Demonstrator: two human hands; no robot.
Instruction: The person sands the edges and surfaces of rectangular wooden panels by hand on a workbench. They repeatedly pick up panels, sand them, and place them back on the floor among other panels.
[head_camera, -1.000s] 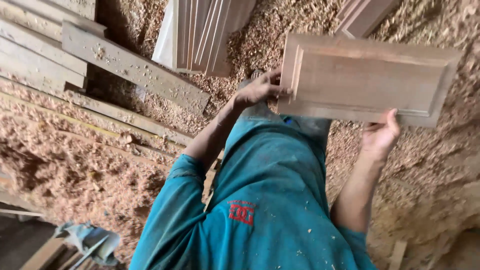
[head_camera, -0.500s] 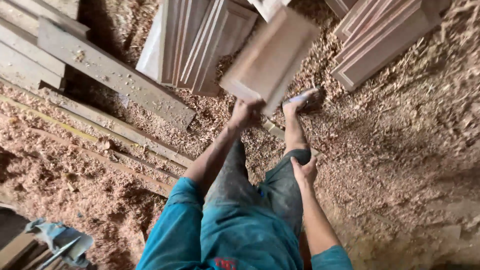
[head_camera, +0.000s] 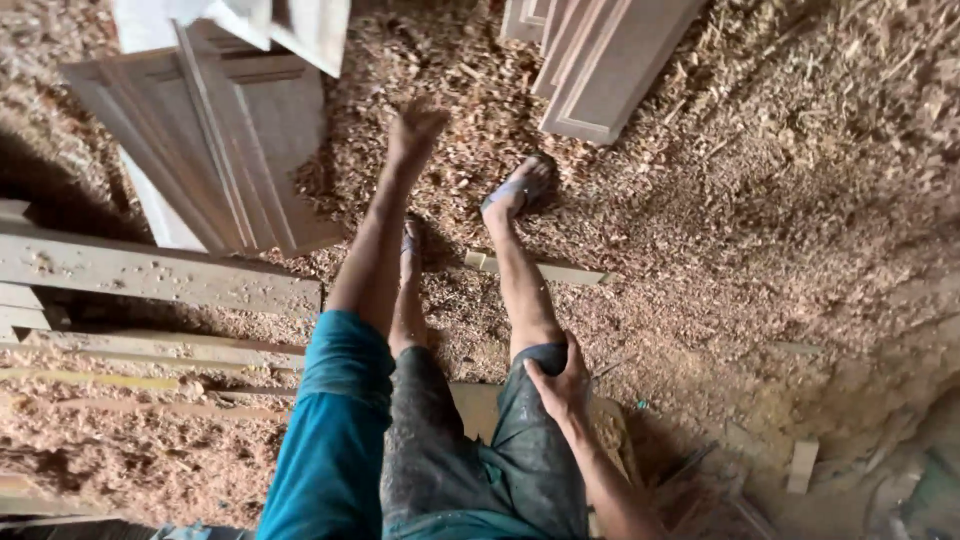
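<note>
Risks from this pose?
1. The left hand is stretched out empty toward the leaning stack of wooden panels; they stand tilted on loose wood shavings, so a nudge might topple or slide them.
2. Feet wear open sandals on deep shavings: slipping seems possible, and a short wood offcut lies right beside the legs.
3. The right hand rests on the knee, so there is no grip to steady a fall.

A woodworking shop: wood shavings (head_camera: 760, 200) carpet the floor, stacked door panels (head_camera: 215, 150).
</note>
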